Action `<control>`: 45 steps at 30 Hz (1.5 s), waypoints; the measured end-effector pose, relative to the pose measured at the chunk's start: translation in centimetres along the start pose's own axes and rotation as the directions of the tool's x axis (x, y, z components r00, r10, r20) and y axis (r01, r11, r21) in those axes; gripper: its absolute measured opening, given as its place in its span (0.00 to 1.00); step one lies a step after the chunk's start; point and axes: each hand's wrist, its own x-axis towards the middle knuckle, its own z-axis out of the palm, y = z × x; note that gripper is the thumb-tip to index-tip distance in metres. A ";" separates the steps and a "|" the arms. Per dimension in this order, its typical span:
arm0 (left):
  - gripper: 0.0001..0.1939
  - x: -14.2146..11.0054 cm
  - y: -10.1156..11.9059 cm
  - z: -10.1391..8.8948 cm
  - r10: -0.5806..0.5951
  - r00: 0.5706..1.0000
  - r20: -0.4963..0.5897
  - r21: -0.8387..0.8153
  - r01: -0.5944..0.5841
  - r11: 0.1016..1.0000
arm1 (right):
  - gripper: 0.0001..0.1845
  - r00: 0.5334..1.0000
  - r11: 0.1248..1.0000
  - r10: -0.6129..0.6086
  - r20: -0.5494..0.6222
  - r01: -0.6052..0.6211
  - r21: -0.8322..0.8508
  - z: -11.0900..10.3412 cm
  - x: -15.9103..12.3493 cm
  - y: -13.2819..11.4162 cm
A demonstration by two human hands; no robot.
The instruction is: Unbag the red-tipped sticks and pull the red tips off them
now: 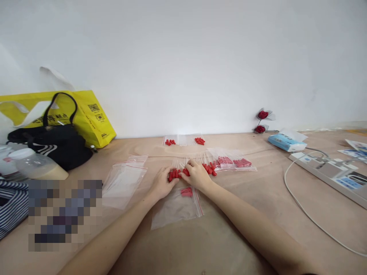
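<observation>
A row of droppers with red bulbs (175, 174) and thin clear stems lies in the middle of the table, stems pointing away from me. My left hand (164, 182) curls around the row's left end, thumb at the near side and fingers beyond. From the right, my right hand (197, 175) closes thumb and fingers over bulbs in the middle; its palm hides part of the row. More red-bulbed droppers (210, 169) lie just right of it. Below my hands rests a clear zip bag (174, 212) with some red pieces (186, 191) at its top.
Filled clear bags (233, 162) with red items lie to the right, another bag (185, 139) by the wall. Flat zip bags (126, 179) are at left. Farther out: yellow bag (100, 122), black bag (69, 145), bottle (43, 168), tissue pack (286, 142), power strip (329, 173) with cable, artificial roses (262, 114).
</observation>
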 end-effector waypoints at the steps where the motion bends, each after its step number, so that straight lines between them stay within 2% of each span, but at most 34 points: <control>1: 0.17 0.0 0.0 0.0 0.010 1.000 0.007 0.004 -0.010 1.000 | 0.15 1.000 1.000 0.002 0.002 -0.002 0.007 0.0 0.0 0.0; 7: 0.20 0.0 0.2 -0.1 0.086 0.995 0.049 0.040 -0.088 0.995 | 0.24 0.997 0.995 0.039 -0.067 -0.033 0.094 -0.6 -0.2 0.0; 12: 0.27 -0.2 1.0 -0.3 0.092 0.993 0.068 0.061 -0.096 0.994 | 0.14 0.986 0.980 0.097 -0.137 -0.071 0.186 -2.3 -2.2 1.5; 16: 0.34 0.0 2.1 -0.2 0.027 0.996 0.082 0.122 -0.036 0.992 | 0.11 0.986 0.964 0.088 -0.143 -0.048 0.261 -3.1 -5.2 3.2; 19: 0.36 0.3 2.6 0.3 -0.015 0.998 0.066 0.180 0.003 0.984 | 0.09 0.987 0.966 0.088 -0.135 -0.052 0.252 -3.2 -6.4 3.6; 22: 0.33 0.6 2.7 0.7 -0.005 0.999 0.033 0.201 -0.001 0.980 | 0.11 0.982 0.982 0.119 -0.148 -0.094 0.164 -3.2 -5.8 3.1; 26: 0.25 0.8 2.5 0.8 0.027 1.000 -0.006 0.188 -0.026 0.982 | 0.12 0.973 0.986 0.167 -0.161 -0.164 0.032 -2.8 -3.3 1.9; 30: 0.21 0.9 2.4 0.6 0.018 1.000 -0.004 0.167 -0.017 0.986 | 0.14 0.971 0.979 0.199 -0.135 -0.202 -0.012 -2.0 -1.8 1.3; 38: 0.18 1.0 2.2 0.7 0.030 1.000 0.003 0.189 -0.030 0.981 | 0.13 0.954 0.965 0.258 -0.151 -0.262 -0.006 -0.9 -1.7 1.3; 42: 0.22 0.9 1.9 0.6 0.045 0.999 0.007 0.188 -0.046 0.981 | 0.14 0.943 0.965 0.261 -0.207 -0.257 0.050 -1.5 -2.1 1.2; 45: 0.19 -0.2 2.0 -0.2 0.115 0.991 -0.064 0.191 -0.101 0.976 | 0.11 0.942 0.966 0.243 -0.233 -0.212 0.149 -2.5 -3.3 1.6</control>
